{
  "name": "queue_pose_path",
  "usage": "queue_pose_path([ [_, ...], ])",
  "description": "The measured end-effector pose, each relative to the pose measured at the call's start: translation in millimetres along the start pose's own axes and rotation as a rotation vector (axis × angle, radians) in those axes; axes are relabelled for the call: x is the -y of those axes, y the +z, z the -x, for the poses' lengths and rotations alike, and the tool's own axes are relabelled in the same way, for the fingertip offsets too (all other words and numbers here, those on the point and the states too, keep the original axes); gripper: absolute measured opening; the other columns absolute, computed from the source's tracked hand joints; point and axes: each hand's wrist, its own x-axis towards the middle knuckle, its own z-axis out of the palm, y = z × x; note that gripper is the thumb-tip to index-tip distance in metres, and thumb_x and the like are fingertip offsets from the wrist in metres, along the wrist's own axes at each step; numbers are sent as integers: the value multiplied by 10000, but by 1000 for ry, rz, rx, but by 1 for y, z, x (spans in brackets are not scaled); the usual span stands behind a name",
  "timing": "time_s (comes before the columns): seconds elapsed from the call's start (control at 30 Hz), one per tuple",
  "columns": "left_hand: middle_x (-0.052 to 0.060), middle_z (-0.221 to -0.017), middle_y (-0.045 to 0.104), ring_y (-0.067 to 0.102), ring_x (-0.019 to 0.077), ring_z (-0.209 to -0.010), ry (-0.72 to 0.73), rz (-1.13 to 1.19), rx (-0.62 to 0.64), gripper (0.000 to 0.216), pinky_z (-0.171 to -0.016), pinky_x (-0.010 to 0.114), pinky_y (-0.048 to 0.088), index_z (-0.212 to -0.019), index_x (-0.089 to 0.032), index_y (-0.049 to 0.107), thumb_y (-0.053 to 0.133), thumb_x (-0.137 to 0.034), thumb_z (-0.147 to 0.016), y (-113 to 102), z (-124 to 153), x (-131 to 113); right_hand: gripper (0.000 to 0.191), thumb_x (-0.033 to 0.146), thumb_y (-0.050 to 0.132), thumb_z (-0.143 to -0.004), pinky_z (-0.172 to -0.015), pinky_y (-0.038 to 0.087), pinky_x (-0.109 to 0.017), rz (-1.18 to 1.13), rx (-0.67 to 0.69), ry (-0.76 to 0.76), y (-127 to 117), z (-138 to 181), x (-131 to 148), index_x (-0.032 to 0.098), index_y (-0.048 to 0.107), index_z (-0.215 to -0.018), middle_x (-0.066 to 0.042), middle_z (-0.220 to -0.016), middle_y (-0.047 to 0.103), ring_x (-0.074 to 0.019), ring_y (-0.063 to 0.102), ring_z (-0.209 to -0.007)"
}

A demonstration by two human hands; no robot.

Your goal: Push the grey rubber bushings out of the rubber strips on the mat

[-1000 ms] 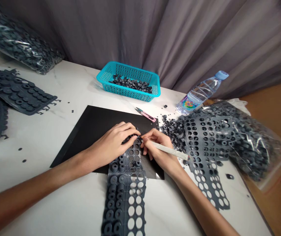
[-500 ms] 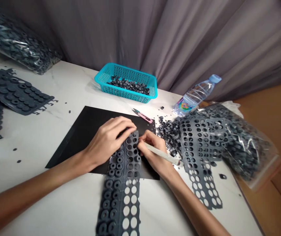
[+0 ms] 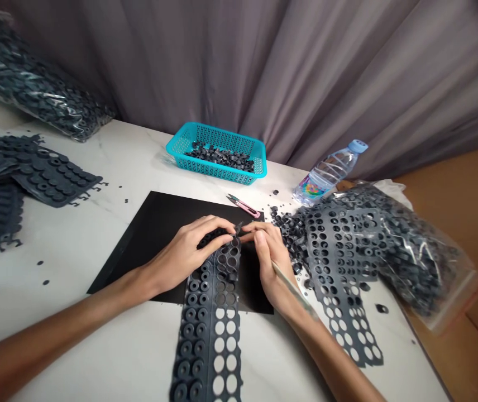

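Dark grey, rubber-looking long strip (image 3: 211, 335): I watch from far away; it runs from the hands toward 6 o'clock. The left columns carry ring-shaped pieces, the right columns show mostly bare round holes. The far end seems a little raised, I suppose so the fingers can reach its edge.
Bare left hand (image 3: 191, 245): thumb and fingers make a narrow pinch on the strip's far end, perhaps for steadiness. The back of the hand faces up, the forearm comes from 8 o'clock.
Bare right hand (image 3: 273, 257): fingertips are nearly together, just at 3 o'clock of that end; whether they grip a piece, I cannot tell. The forearm comes from between 4 and 5 o'clock.
Pale slim stick (image 3: 294, 289): the right hand holds it, rear end lying back toward the wrist, maybe to leave the fingertips free. Its front tip is hidden.
Flat black mat (image 3: 151, 234): it lies under both hands, probably as a smooth base.
Turquoise perforated plastic basket (image 3: 214, 171): at 12 o'clock, with small dark pieces inside, apparently near enough for either hand.
Small pink-handled metal snips (image 3: 245, 206): also at 12 o'clock, nearer, by the mat's far edge.
Heap of loose dark pieces (image 3: 291, 229): at 3 o'clock, beside a perforated grey sheet (image 3: 331, 245).
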Motion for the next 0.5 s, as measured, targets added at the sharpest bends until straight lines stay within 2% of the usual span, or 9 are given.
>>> queue_pose_path([
  [0.1, 24, -1147, 703, 663, 185, -1113, 15, -12, 8, 153, -1035, 341, 517, -1151, -245, 670, 568, -304, -1053, 1, 1, 0, 284, 313, 381, -1117, -990, 412, -386, -14, 74, -1, 2, 1, 1, 244, 643, -1033, -57, -1077, 653, -219, 572, -1059],
  [0.23, 16, -1114, 700, 671, 169, -1068, 14, -16, -6, 130, -999, 305, 524, -1131, -235, 667, 579, -281, -1048, 3, 2, 0, 144, 354, 547, -1061, -839, 441, -343, -15, 135, 56, 0, 1, 3, 240, 617, -1007, -35, -1003, 646, -203, 540, -871],
  [0.37, 15, -1102, 694, 668, 162, -1066, 33, -43, -34, 106, -986, 292, 523, -1121, -228, 660, 591, -249, -1044, 4, 4, 0, 155, 385, 671, -987, -751, 419, -319, 10, 148, 122, -3, 1, 4, 235, 650, -1019, -18, -901, 608, -193, 511, -793],
  [0.5, 32, -1167, 679, 665, 176, -1111, 61, -90, -14, 142, -1028, 324, 522, -1167, -242, 660, 592, -261, -1044, 4, 7, 1, 177, 408, 662, -987, -659, 383, -296, -5, 168, 183, -5, 3, 1, 235, 676, -1022, 9, -783, 499, -177, 489, -723],
])
